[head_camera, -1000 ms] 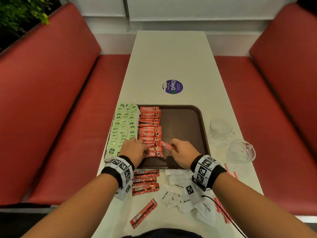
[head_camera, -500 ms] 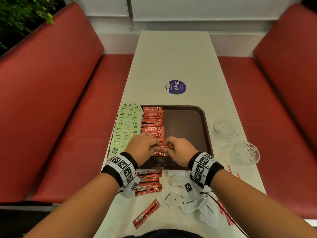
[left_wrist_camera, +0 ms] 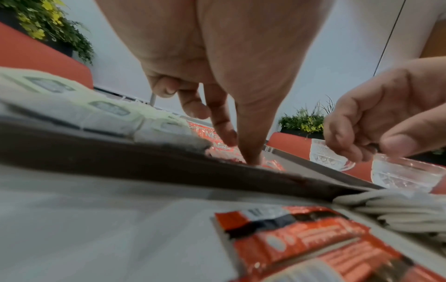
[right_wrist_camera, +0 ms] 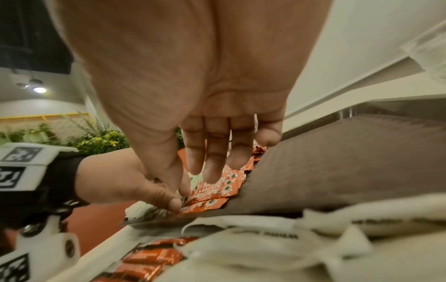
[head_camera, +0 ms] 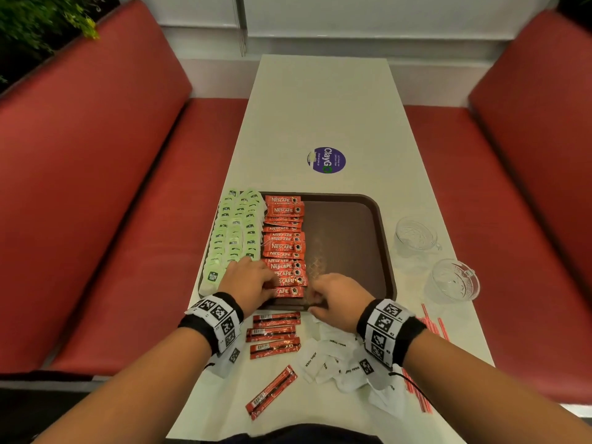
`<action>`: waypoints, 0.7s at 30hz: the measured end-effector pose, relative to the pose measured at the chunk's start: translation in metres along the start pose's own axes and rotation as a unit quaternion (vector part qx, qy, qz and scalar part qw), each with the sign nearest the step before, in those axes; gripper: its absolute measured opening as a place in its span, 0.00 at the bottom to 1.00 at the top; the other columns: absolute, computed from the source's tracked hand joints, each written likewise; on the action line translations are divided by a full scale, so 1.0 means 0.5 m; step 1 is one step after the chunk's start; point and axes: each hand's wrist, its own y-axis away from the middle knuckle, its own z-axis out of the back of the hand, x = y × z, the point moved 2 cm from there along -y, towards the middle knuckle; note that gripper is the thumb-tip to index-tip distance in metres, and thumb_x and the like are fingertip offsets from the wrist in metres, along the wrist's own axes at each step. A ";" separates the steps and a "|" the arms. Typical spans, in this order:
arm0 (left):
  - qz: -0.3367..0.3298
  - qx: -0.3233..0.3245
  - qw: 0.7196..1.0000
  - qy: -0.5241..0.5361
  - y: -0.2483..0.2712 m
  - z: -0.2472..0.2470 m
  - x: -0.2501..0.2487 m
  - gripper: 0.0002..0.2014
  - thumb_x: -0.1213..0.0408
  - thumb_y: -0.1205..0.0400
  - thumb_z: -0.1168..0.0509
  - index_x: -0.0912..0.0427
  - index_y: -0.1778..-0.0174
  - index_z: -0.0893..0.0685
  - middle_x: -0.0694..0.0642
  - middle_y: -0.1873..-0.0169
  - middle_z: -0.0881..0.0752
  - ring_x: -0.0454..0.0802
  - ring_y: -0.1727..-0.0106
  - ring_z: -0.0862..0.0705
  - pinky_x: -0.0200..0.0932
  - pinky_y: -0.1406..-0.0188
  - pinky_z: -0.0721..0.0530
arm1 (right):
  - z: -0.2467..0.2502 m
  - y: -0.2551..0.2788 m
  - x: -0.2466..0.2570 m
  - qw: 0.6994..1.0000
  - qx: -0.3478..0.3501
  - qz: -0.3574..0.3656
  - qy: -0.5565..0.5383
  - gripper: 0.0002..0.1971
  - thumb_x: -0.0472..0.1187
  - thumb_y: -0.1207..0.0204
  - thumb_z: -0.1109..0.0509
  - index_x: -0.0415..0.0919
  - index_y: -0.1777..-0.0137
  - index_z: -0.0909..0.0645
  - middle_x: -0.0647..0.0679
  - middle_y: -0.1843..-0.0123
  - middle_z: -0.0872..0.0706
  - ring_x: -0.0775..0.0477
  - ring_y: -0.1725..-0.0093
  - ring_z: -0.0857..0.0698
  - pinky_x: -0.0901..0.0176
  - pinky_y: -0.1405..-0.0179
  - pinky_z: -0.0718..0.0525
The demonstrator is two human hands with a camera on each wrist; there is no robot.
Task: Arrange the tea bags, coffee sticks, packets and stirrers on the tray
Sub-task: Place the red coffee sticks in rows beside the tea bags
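A brown tray (head_camera: 349,238) holds a column of green tea bags (head_camera: 237,232) at its left and a column of red Nescafe packets (head_camera: 283,245) beside it. The nearest red packet (head_camera: 290,292) lies flat at the front of that column. My left hand (head_camera: 269,283) touches the left ends of the nearest packets with its fingertips (left_wrist_camera: 251,158). Just right of the packet, over the tray's front edge, my right hand (head_camera: 315,299) hangs with relaxed fingers (right_wrist_camera: 212,167) and holds nothing. Dark red coffee sticks (head_camera: 275,331), white sugar packets (head_camera: 336,360) and red stirrers (head_camera: 431,328) lie on the table in front of the tray.
Two glass cups (head_camera: 413,235) (head_camera: 455,280) stand on the white table (head_camera: 320,107) right of the tray. A purple round sticker (head_camera: 326,160) sits beyond it. Red bench seats flank the table. The tray's right half is bare.
The red packet that my right hand held now lies at the front of the column. My right hand has let go and drawn back toward the tray's front edge.
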 end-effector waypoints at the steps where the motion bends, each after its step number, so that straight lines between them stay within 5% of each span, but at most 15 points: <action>1: -0.007 0.008 1.000 -0.013 0.000 -0.001 -0.002 0.11 0.41 0.19 0.35 0.36 0.43 0.15 0.38 0.43 0.17 0.47 0.41 0.25 0.51 0.41 0.28 | -0.002 0.002 0.004 1.000 0.005 0.008 0.007 0.09 0.49 0.21 0.28 0.47 0.46 0.18 0.52 0.50 0.16 0.50 0.49 0.19 0.53 0.46 0.17; 10: -0.006 -0.009 1.000 0.002 0.002 0.013 -0.009 0.10 0.44 0.17 0.36 0.39 0.44 0.14 0.40 0.43 0.15 0.48 0.41 0.24 0.51 0.39 0.27 | -0.050 -0.015 0.073 0.992 0.058 0.059 0.090 0.14 0.52 0.20 0.32 0.45 0.41 0.15 0.49 0.45 0.13 0.45 0.46 0.16 0.45 0.44 0.14; 15: 0.011 -0.042 0.998 0.035 0.059 0.019 0.004 0.11 0.43 0.17 0.37 0.39 0.45 0.14 0.40 0.49 0.15 0.48 0.44 0.24 0.50 0.44 0.28 | -0.078 -0.043 0.107 0.983 0.096 0.011 0.156 0.13 0.47 0.16 0.39 0.43 0.40 0.17 0.44 0.45 0.13 0.40 0.49 0.14 0.47 0.50 0.13; 21: -0.040 0.045 0.998 0.027 0.136 -0.025 0.015 0.14 0.40 0.19 0.35 0.38 0.42 0.13 0.40 0.47 0.14 0.47 0.44 0.23 0.50 0.43 0.26 | -0.096 -0.061 0.131 0.964 0.133 -0.018 0.228 0.10 0.37 0.16 0.37 0.40 0.42 0.16 0.43 0.48 0.13 0.39 0.50 0.13 0.47 0.53 0.13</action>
